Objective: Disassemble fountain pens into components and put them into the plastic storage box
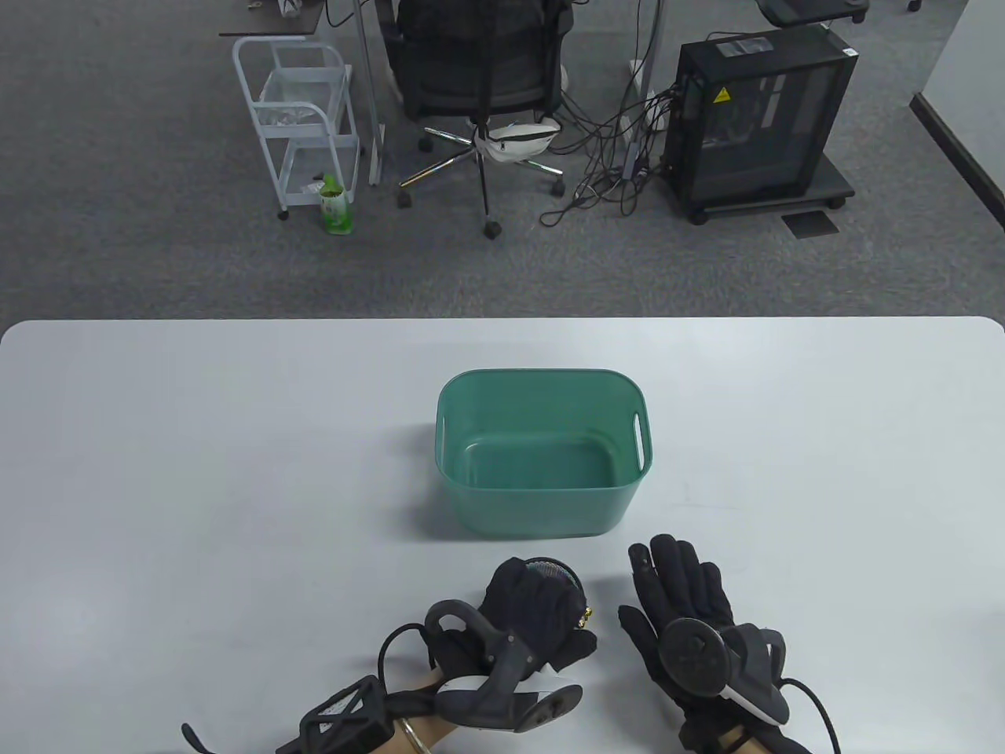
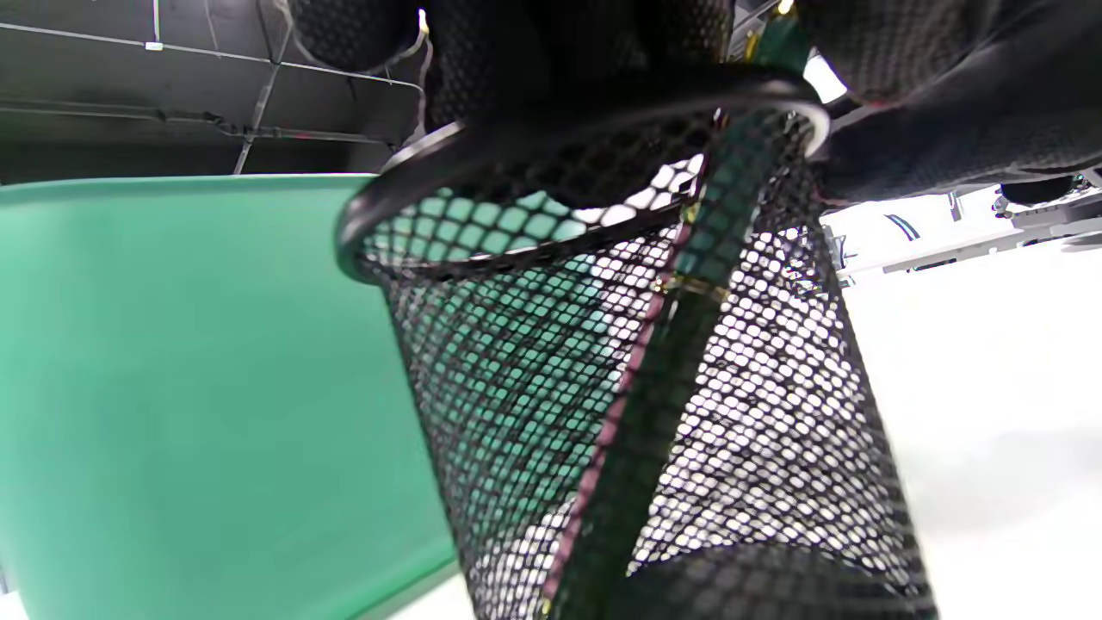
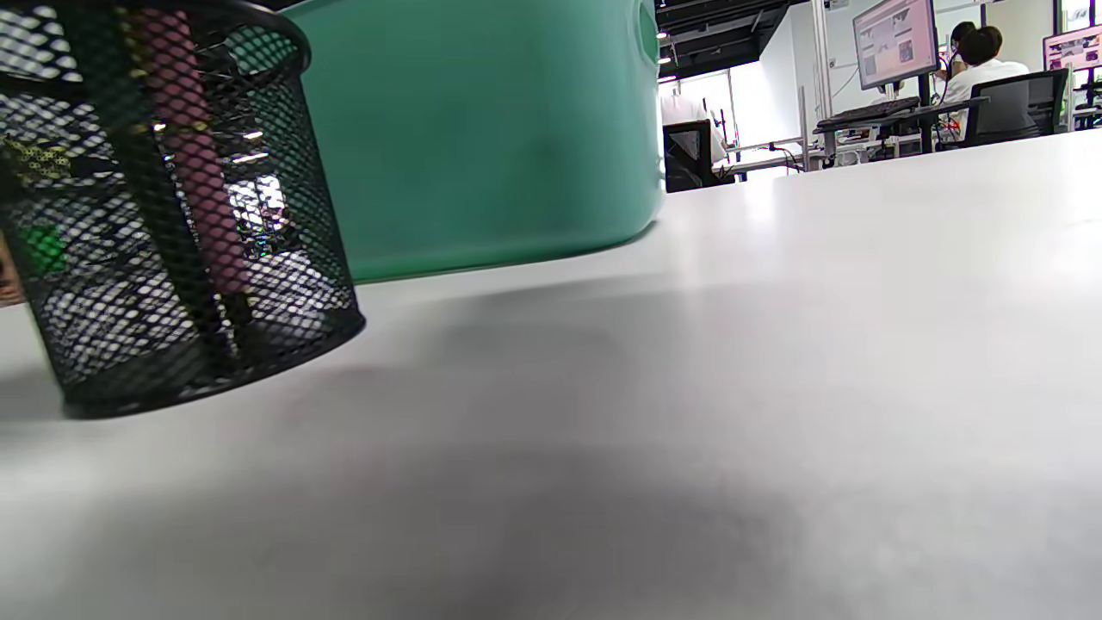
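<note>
A black mesh pen cup [image 1: 554, 567] stands on the white table just in front of the empty green storage box [image 1: 542, 455]. In the left wrist view the cup [image 2: 775, 413] holds a green fountain pen [image 2: 689, 284] and a pink one [image 2: 620, 405], both leaning. My left hand [image 1: 550, 598] covers the cup's mouth, its fingers [image 2: 560, 52] and thumb curled round the green pen's top end. To the right of the cup, my right hand [image 1: 669, 575] lies flat on the table with straight fingers, holding nothing. The right wrist view shows the cup [image 3: 189, 215], the pink pen [image 3: 185, 155] and the box [image 3: 482, 129], no fingers.
The box sits mid-table, with bare table [image 1: 196, 471] to its left and right. Beyond the far edge on the carpet are an office chair [image 1: 479, 71], a white trolley [image 1: 302, 118] and a black computer case [image 1: 758, 118]. People sit at desks [image 3: 973, 60] far off.
</note>
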### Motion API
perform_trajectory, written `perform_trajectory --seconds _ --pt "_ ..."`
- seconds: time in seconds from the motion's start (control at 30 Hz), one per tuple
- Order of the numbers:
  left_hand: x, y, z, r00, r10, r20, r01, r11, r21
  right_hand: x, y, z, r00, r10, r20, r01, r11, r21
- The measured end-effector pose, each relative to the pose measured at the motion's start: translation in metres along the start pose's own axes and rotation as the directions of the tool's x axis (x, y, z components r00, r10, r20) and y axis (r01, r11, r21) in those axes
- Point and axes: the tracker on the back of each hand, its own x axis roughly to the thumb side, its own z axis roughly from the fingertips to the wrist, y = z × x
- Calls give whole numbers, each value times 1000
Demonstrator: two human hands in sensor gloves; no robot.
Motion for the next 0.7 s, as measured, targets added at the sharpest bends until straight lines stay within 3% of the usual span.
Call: perform_trajectory --seconds 0.7 --pt "-16 8 13 998 47 -47 -47 999 19 0 0 -1 1000 -10 -4 10 1000 24"
